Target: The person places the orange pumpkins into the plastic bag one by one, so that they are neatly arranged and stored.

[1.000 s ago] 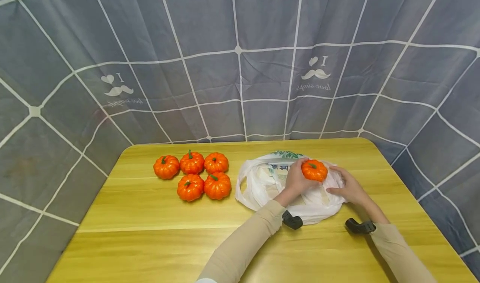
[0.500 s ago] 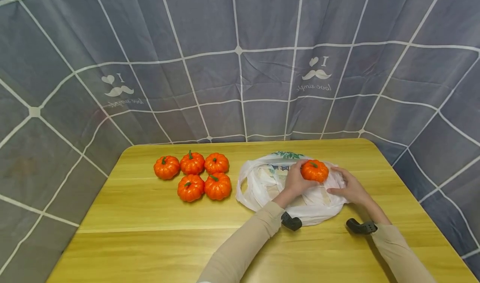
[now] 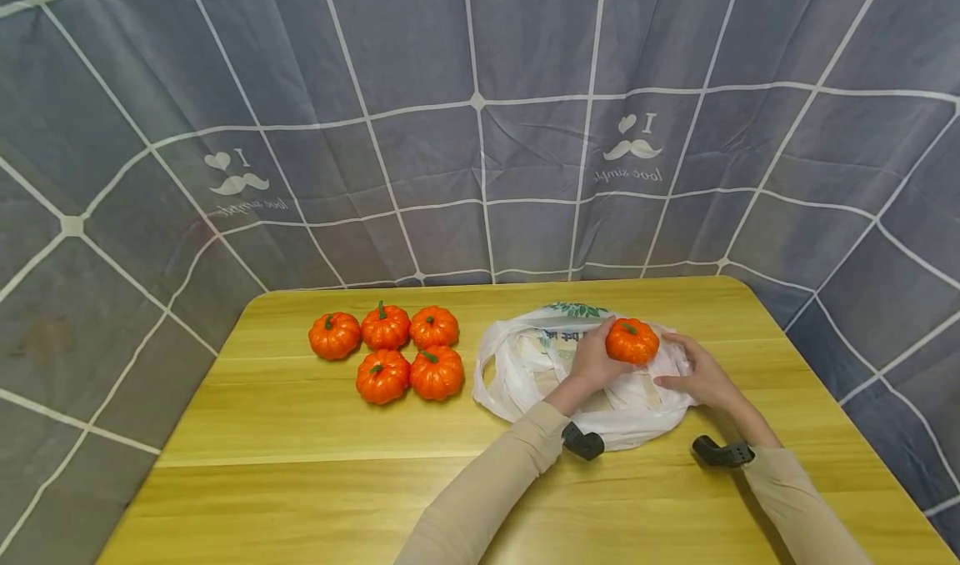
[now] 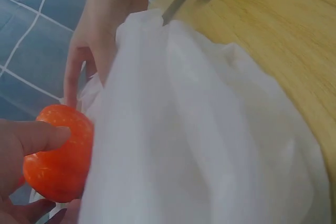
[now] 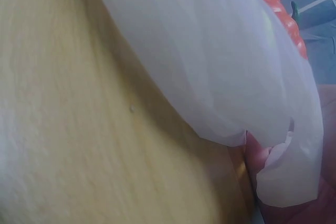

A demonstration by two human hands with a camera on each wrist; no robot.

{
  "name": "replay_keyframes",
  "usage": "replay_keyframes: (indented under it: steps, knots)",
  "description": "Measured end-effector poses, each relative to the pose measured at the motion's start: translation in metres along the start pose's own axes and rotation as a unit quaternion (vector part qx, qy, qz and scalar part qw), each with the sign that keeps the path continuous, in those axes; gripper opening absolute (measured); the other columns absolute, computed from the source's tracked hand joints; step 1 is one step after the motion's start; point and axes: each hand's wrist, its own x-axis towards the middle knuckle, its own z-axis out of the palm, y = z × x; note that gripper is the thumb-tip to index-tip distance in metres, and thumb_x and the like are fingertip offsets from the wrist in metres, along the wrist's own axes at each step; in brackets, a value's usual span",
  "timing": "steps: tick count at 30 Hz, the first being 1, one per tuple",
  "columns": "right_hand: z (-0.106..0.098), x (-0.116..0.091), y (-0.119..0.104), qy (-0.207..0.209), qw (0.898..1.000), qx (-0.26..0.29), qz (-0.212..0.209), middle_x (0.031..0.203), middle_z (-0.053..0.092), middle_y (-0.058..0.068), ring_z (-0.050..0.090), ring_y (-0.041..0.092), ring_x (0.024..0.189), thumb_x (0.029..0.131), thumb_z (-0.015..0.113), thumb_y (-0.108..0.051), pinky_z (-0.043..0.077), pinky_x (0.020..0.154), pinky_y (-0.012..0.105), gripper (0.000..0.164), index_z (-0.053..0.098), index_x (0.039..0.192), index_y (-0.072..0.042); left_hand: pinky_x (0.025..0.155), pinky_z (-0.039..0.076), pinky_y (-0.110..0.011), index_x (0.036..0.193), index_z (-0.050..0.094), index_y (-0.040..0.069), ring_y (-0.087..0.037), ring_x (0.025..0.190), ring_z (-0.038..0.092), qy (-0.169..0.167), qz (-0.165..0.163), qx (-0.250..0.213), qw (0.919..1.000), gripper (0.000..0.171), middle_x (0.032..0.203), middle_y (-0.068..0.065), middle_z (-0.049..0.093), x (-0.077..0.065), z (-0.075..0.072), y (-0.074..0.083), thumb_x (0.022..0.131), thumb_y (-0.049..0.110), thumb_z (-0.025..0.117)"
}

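Observation:
My left hand [image 3: 595, 358] grips a small orange pumpkin [image 3: 632, 342] above a crumpled white plastic bag [image 3: 622, 423]. In the left wrist view the thumb lies across the side of the pumpkin [image 4: 62, 169]. My right hand [image 3: 701, 375] holds the bag's right side, thumb and fingers set apart in a curve. Bag film [image 5: 210, 66] covers part of that hand in the right wrist view, where the pumpkin [image 5: 286, 24] shows behind it with its green stem. The bag carries green and dark print and has a loop handle on its left.
Several more orange pumpkins [image 3: 437, 373] stand close together in two rows, left of the bag on the wooden table [image 3: 300, 498]. A grey curtain [image 3: 420, 157] with white lines hangs behind the table and along both sides.
My left hand and its pumpkin have shifted very slightly to the right. The right hand, the bag and the other pumpkins stay where they were.

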Motion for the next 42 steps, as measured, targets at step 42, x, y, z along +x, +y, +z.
replay_keyframes:
  steps: [42]
  knots:
    - [-0.002, 0.001, -0.004, -0.008, 0.999, -0.022, 0.023, 0.145, 0.026, 0.039, 0.022, 0.059, 0.133, 0.076, 0.079, -0.012, 0.021, 0.105, 0.071, 0.082, 0.033, 0.141, 0.008, 0.09, 0.05, -0.04, 0.139, 0.048, 0.008, -0.031, 0.114, 0.055, 0.059, 0.127, -0.047, 0.9891, 0.065, 0.136, -0.011, 0.055, -0.083, -0.132, -0.03, 0.079, 0.002, 0.068]
